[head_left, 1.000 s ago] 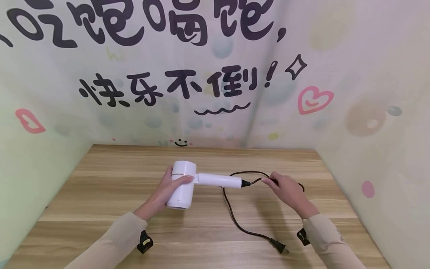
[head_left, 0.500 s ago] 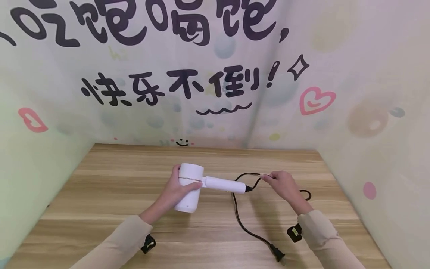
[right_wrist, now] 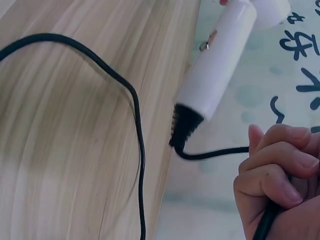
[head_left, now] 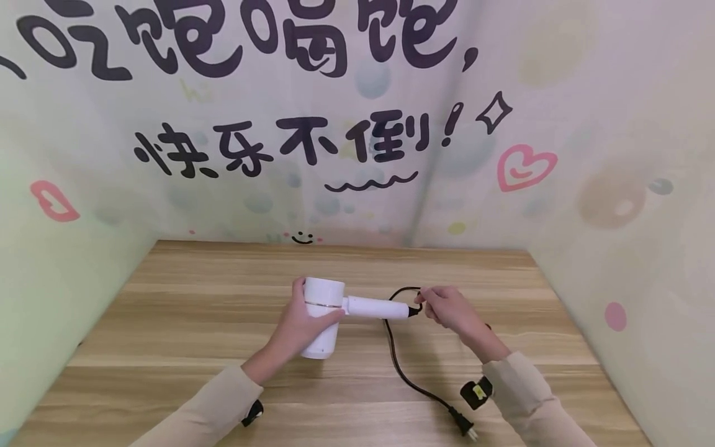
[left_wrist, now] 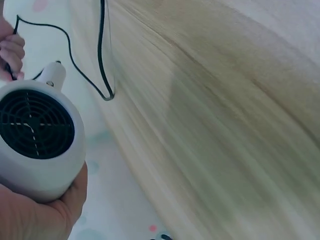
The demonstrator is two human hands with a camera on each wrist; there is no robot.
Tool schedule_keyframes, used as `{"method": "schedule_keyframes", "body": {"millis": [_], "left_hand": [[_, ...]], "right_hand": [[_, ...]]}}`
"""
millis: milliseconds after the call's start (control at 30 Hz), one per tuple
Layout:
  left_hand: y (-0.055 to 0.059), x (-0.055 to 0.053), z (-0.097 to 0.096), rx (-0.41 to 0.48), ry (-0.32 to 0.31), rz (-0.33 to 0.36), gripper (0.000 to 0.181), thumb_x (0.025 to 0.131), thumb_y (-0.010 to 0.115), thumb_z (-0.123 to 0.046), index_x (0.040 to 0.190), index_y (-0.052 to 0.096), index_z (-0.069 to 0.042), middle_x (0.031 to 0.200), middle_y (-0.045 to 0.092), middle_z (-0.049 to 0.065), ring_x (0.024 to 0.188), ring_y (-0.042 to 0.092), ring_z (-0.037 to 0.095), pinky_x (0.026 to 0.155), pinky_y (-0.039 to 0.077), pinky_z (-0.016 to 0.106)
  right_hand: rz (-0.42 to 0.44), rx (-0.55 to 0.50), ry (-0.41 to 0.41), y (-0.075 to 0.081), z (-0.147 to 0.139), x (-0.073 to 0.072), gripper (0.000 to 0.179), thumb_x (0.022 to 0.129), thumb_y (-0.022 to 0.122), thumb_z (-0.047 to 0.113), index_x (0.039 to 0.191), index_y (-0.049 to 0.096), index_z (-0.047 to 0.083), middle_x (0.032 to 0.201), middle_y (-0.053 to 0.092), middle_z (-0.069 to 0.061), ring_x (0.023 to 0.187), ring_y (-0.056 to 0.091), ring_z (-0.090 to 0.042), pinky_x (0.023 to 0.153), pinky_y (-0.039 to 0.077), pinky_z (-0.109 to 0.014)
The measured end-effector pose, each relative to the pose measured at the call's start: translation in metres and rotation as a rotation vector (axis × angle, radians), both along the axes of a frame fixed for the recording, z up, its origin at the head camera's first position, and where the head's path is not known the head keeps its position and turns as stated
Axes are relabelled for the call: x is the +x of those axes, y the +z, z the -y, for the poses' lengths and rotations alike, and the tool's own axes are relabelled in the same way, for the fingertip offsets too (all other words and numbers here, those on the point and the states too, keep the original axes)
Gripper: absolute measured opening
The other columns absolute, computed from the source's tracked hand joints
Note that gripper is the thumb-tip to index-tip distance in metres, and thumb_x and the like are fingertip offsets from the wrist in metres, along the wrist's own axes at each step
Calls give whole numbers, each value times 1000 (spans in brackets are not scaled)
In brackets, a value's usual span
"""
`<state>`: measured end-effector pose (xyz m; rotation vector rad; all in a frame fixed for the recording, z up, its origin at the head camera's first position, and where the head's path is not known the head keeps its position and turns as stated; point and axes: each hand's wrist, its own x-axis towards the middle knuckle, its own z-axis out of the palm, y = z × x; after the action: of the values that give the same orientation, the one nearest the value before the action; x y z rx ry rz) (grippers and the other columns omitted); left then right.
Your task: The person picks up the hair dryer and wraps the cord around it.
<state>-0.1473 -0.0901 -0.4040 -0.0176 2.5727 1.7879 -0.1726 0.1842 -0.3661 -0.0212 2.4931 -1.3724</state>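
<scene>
A white hair dryer (head_left: 377,308) is held above the table, its handle pointing right. My left hand (head_left: 304,323) grips it round the barrel, thumb across the front. The dark round grille (left_wrist: 37,124) at one end of the barrel shows in the left wrist view. A black power cord (right_wrist: 210,153) leaves the ribbed sleeve at the handle's end and runs into my right hand (head_left: 449,308). The fingers of that hand curl round the cord in the right wrist view. On the table, the cord's other stretch ends in a two-pin plug (head_left: 461,422) near the front.
The wooden table (head_left: 167,323) is bounded by a printed fabric backdrop (head_left: 313,205) behind and at both sides. A loop of cord crosses the table below the handle. Dark wrist straps hold small black devices (head_left: 476,393) at both sleeves.
My left hand has carried the hair dryer a little to the right and nearer. My right hand has moved left along the cord, close to the handle's end. The plug has barely shifted.
</scene>
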Motion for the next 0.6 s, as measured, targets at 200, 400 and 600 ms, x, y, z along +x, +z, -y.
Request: {"method": "schedule_keyframes", "body": {"millis": [200,400,600], "left_hand": [[1,1,-7,-35,2,-65,92,70,80,-31,139,21,-12,104,58,16,83,59,23,67,51,32],[0,2,-10,1,54,-62,91,70,81,-27,138,22,-14,108,57,15,83,60,24,68,51,32],[1,3,-12,21,66,-62,93,70,80,-28,140,20,-15,110,56,16,87,60,25,70,52,34]], "right_hand": [[-60,78,-57,-4,27,5,33,98,38,22,97,62,-1,58,47,0,50,36,-11,46,28,-22],[-173,123,-59,-4,53,10,31,98,36,22,94,57,-1,64,52,-4,52,41,-14,46,32,-25],[-244,182,-32,-8,73,15,31,101,31,26,93,49,1,67,51,-6,52,42,-15,46,35,-27]]}}
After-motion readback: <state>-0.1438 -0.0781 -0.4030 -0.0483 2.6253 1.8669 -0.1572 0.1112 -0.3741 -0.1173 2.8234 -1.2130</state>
